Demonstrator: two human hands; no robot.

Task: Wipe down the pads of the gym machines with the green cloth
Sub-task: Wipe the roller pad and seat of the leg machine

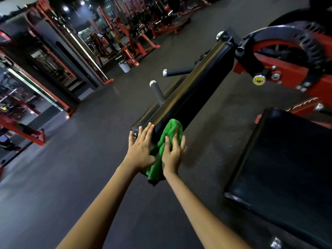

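Pressing flat, the right hand's [172, 153] fingers [175, 139] lie straight and slightly spread on the green cloth [166, 141], the thumb set apart toward the left hand, the palm bearing the cloth against the near end of the long black pad [194, 90]. The cloth is bunched under that hand: one fold wraps up over the pad's side beyond the fingertips, and the rest hangs down between the two wrists. The left hand [142, 148] lies just beside it, fingers [148, 131] straight and close together, their tips at the pad's top edge and metal end cap, the thumb stretched toward the cloth and touching its edge. Both wrists are bent back a little, backs of the hands facing the camera. Both bare forearms run straight out from the lower edge of the view and converge on the pad's end. The pad slants away up and right to a red frame [287, 69]. A wide black seat pad [287, 162] lies to the right, apart from the hands. Dark floor [80, 159] lies below, with red machines [136, 38] far behind.
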